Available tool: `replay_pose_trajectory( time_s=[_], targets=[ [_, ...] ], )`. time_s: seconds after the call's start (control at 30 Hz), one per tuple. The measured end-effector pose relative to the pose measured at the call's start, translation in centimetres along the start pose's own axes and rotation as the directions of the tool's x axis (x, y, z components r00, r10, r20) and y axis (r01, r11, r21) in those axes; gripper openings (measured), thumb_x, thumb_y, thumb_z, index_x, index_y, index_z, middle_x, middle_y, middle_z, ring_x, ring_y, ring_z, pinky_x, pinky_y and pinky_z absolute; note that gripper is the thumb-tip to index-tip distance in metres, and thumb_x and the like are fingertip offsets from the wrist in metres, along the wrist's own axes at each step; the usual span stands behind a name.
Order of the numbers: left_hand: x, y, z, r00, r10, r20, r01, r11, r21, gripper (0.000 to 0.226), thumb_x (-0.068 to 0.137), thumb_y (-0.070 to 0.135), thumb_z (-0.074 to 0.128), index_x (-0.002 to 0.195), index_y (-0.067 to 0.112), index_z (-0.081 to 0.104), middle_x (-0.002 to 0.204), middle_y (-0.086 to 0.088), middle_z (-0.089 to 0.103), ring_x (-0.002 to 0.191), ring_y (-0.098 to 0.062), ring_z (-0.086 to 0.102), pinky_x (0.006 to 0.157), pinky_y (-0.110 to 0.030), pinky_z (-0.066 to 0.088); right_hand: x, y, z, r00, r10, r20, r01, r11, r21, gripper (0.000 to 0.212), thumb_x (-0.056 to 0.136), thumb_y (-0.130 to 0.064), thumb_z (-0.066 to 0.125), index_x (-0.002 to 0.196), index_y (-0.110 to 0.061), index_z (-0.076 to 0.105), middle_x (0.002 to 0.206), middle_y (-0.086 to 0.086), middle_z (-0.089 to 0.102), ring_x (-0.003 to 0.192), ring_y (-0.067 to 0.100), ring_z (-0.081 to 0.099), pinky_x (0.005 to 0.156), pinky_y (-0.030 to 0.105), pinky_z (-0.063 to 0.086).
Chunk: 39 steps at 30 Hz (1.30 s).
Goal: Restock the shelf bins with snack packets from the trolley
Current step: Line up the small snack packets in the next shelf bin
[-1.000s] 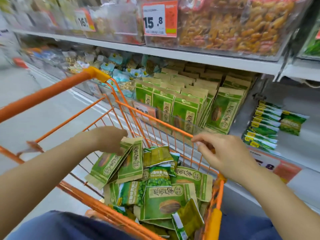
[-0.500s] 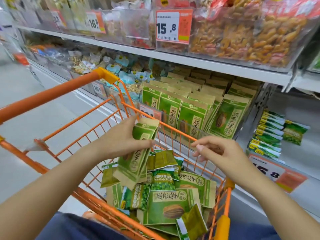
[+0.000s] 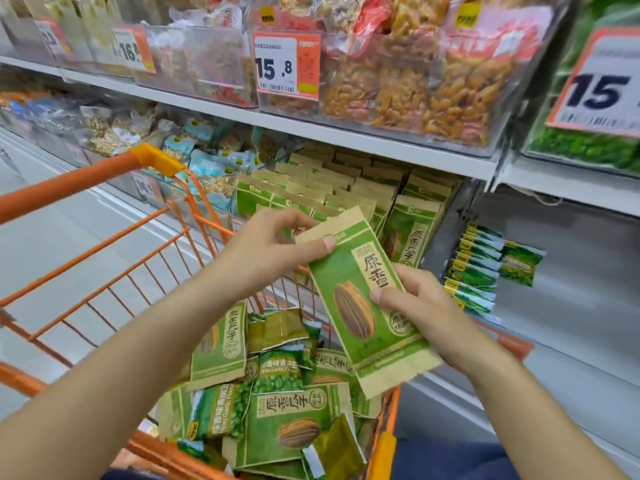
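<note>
I hold one packet [image 3: 360, 299] between both hands above the trolley [image 3: 104, 174]: left hand [image 3: 266, 251] pinches its top edge, right hand [image 3: 415, 306] grips its side. It seems light, crinkly, slippery; edges suit best.

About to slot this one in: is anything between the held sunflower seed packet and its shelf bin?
Nothing visible. Left hand and right hand hold the sunflower seed packet just before the matching bin; the gap is open.

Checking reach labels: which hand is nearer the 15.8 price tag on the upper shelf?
Left. The left hand is below the 15.8 price tag, pinching the top of the sunflower seed packet; the right hand holds its lower right edge, farther away.
</note>
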<state>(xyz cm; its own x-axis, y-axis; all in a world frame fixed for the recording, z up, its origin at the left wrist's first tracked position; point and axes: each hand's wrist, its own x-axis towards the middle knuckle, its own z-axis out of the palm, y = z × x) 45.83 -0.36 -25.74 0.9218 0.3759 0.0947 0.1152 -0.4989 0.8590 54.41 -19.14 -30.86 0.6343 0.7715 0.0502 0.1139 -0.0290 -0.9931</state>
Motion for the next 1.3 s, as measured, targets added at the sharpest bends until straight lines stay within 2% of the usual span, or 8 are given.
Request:
replay_pose_trajectory(
  time_s=[0.1, 0.17, 0.37, 0.5, 0.63, 0.83, 1.03, 1.3],
  targets=[
    [-0.2, 0.8, -0.4, 0.918, -0.087, 0.388, 0.124, 0.99, -0.072, 0.04, 0.066, 0.032, 0.073, 0.102, 0.016, 0.064, 0.09, 0.001, 0.075, 0.082, -0.013, 0.071, 0.07, -0.028, 0.059, -0.4, 0.0, -0.7, 0.995, -0.023, 0.095, 0.031, 0.996, -0.081, 0.015, 0.075, -0.022, 0.06, 0.088, -0.017, 0.064, 0.075, -0.01, 0.066, 0.067, 0.003, 0.058, 0.056, 0.017, 0.044],
    [-0.4, 1.2, 0.0, 0.882, -0.087, 0.462, 0.143, 0.986, -0.087, 0.031, 0.065, 0.023, 0.073, 0.093, 0.013, 0.065, 0.088, 0.0, 0.075, 0.079, -0.014, 0.072, 0.065, -0.023, 0.058, -0.6, -0.3, -1.1, 0.992, -0.025, 0.123, 0.036, 0.996, -0.084, 0.017, 0.076, -0.023, 0.061, 0.091, -0.016, 0.065, 0.076, -0.008, 0.066, 0.068, 0.005, 0.058, 0.057, 0.018, 0.044],
    [1.0, 3.2, -1.5, 0.993, 0.087, -0.078, -0.101, 0.974, -0.202, 0.024, 0.067, 0.015, 0.079, 0.088, 0.017, 0.068, 0.082, 0.001, 0.075, 0.074, -0.017, 0.072, 0.07, -0.032, 0.059, -0.2, -1.0, -4.9, 0.901, -0.158, -0.405, 0.108, 0.984, -0.144, 0.013, 0.091, -0.026, 0.059, 0.09, -0.019, 0.07, 0.076, 0.001, 0.072, 0.065, 0.013, 0.066, 0.059, 0.025, 0.051],
    [1.8, 3.7, 1.2, 0.889, 0.379, -0.256, -0.337, 0.921, 0.193, 0.027, 0.073, 0.036, 0.072, 0.095, 0.02, 0.07, 0.087, 0.001, 0.074, 0.082, -0.018, 0.07, 0.077, -0.042, 0.056, 0.6, 0.3, -6.9, 0.757, -0.147, -0.637, 0.03, 0.981, -0.191, 0.023, 0.094, -0.013, 0.051, 0.082, -0.024, 0.067, 0.073, -0.004, 0.069, 0.066, 0.011, 0.063, 0.062, 0.026, 0.049],
    [3.7, 2.7, 6.6, 0.894, 0.44, -0.078, -0.327, 0.763, 0.557, 0.036, 0.087, 0.038, 0.065, 0.119, 0.019, 0.063, 0.1, -0.003, 0.071, 0.091, -0.024, 0.065, 0.075, -0.033, 0.051, 1.0, 0.7, -6.9, 0.735, -0.178, -0.654, -0.016, 0.96, -0.28, 0.024, 0.092, -0.014, 0.053, 0.079, -0.031, 0.066, 0.076, -0.01, 0.068, 0.073, 0.003, 0.064, 0.07, 0.027, 0.05],
    [7.6, 1.7, 11.7, 0.952, 0.225, 0.209, -0.3, 0.543, 0.785, 0.034, 0.088, 0.019, 0.062, 0.12, 0.013, 0.052, 0.103, -0.014, 0.066, 0.099, -0.036, 0.061, 0.071, -0.04, 0.049, 0.9, 0.7, -7.3, 0.751, -0.181, -0.635, -0.023, 0.954, -0.299, 0.021, 0.092, -0.016, 0.054, 0.082, -0.03, 0.067, 0.079, -0.009, 0.069, 0.078, 0.002, 0.064, 0.079, 0.033, 0.054],
    [10.8, 3.8, 12.2, 0.847, 0.318, 0.426, -0.438, -0.034, 0.898, 0.032, 0.084, 0.012, 0.058, 0.116, 0.016, 0.055, 0.11, -0.008, 0.064, 0.114, -0.029, 0.051, 0.095, -0.038, 0.033, 1.4, 0.6, -7.5, 0.752, -0.194, -0.63, -0.023, 0.948, -0.319, 0.024, 0.091, -0.017, 0.054, 0.079, -0.035, 0.065, 0.076, -0.013, 0.069, 0.08, 0.005, 0.064, 0.079, 0.039, 0.054],
    [15.7, 4.8, 13.6, 0.889, 0.122, 0.441, -0.453, 0.095, 0.887, 0.056, 0.082, 0.032, 0.07, 0.131, 0.015, 0.049, 0.131, -0.009, 0.052, 0.121, -0.029, 0.046, 0.098, -0.04, 0.036, 2.0, 0.8, -7.8, 0.741, -0.195, -0.643, -0.016, 0.951, -0.308, 0.021, 0.091, -0.017, 0.055, 0.084, -0.031, 0.068, 0.077, -0.014, 0.068, 0.079, 0.003, 0.062, 0.079, 0.039, 0.054]
  ],
)
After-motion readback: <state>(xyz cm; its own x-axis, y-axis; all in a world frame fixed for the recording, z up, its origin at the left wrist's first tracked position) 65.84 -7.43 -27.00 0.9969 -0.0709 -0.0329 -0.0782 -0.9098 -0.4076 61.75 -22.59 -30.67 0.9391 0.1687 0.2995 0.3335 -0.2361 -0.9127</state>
